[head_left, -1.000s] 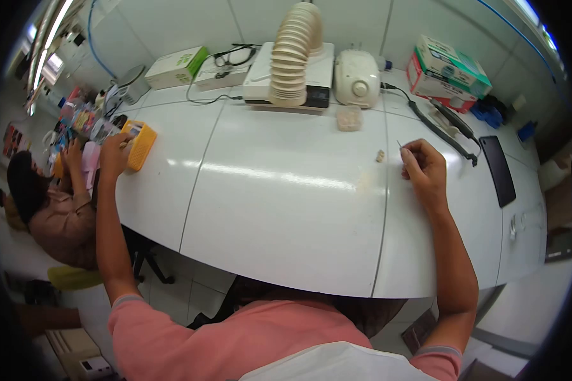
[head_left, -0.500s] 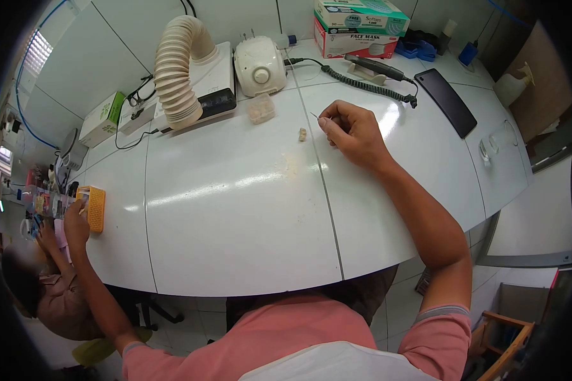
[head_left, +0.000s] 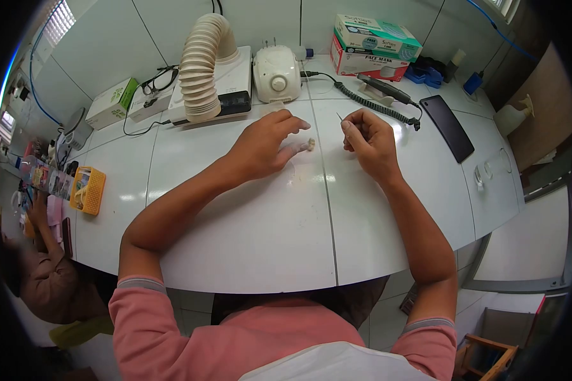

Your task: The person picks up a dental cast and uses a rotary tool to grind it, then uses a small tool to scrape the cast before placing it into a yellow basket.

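Note:
My left hand (head_left: 267, 146) reaches over the white table with its thumb and fingers apart. The thumb tip, dusted with white powder, is right at a small tooth-coloured piece (head_left: 311, 145) on the tabletop. Opposite it, my right hand (head_left: 370, 141) is closed in a pinch on a thin metal rod (head_left: 339, 117), whose tip sticks out up and to the left. Most of a small clear box (head_left: 274, 106) is hidden behind my left hand.
Behind my hands stand a ribbed suction hose (head_left: 200, 70), a white control unit (head_left: 278, 79) and a corded handpiece (head_left: 384, 87). Face mask boxes (head_left: 372, 47) and a black phone (head_left: 447, 129) lie right. At left, a person (head_left: 51, 276) sits past a yellow basket (head_left: 90, 190).
My left hand has come from the yellow basket to the tooth-coloured piece in the middle. My right hand still pinches the thin metal rod. The camera view has shifted slightly.

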Demonstrator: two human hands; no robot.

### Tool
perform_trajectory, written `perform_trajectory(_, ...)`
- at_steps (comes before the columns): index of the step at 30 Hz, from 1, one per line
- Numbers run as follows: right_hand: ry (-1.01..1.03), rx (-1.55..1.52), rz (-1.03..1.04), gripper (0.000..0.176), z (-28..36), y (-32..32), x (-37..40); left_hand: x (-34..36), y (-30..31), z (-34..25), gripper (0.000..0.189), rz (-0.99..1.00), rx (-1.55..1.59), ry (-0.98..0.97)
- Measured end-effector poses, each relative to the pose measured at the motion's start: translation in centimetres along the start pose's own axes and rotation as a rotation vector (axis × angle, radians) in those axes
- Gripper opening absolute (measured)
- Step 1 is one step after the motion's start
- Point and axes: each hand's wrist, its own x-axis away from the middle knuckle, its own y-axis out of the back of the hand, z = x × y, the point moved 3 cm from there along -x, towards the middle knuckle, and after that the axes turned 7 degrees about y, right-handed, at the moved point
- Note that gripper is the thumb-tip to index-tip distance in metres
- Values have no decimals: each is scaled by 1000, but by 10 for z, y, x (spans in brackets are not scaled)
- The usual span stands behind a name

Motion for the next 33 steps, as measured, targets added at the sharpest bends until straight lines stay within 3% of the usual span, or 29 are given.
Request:
perform_trajectory(4, 8, 1, 1, 16, -4, 2, -2, -33, -17, 8, 33, 115, -100, 54)
perform_trajectory(10, -74, -10, 23, 15, -11, -5, -5, -27, -23, 0, 26, 79, -201, 7)
perform_trajectory(16, -101, -11, 25, 15, -10, -6, -6, -29, -27, 9, 19, 67, -49, -49)
perform_trajectory(22, -101, -14, 10, 16, -10, -4, -6, -33, -20, 15, 21, 17, 2, -74)
perform_trajectory(28, -91, -16, 28, 15, -11, -5, -3, -32, -17, 18, 31, 14, -182, -126)
perform_trajectory(31, -84, -37, 19, 15, -8, -6, -3, -31, 3, 5, 24, -6, 151, -13)
perform_trajectory(33, -80, -38, 13, 14, -9, -5, -1, -30, 0, 9, 20, 1, 217, -100)
